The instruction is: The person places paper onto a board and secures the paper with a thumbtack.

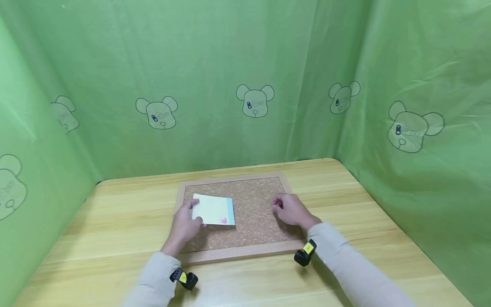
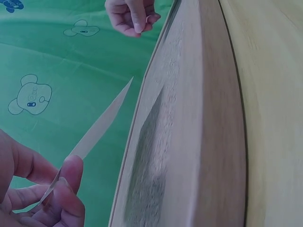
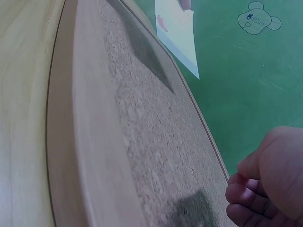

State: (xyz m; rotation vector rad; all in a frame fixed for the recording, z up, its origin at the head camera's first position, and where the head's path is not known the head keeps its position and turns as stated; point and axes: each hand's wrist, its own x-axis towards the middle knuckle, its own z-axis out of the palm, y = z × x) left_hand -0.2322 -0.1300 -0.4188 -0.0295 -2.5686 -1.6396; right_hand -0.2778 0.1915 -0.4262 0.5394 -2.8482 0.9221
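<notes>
My left hand point(image 1: 186, 224) pinches a pale note card point(image 1: 212, 209) at its left edge, thumb below and fingers behind. The card has a blue strip along its right side and a small pink figure at a lower corner. It is held above a cork board point(image 1: 253, 213) with a wooden frame, and casts a shadow on the cork in the left wrist view. Over the right part of the board is my right hand point(image 1: 292, 209), its fingers curled and thumb against the index finger point(image 3: 236, 191). Between those fingertips no object shows.
Under the board lies a light wooden table point(image 1: 126, 230). Green curtains point(image 1: 215, 140) printed with bear heads stand behind and at both sides. Each sleeve carries a black wrist camera, such as the left one point(image 1: 189, 280).
</notes>
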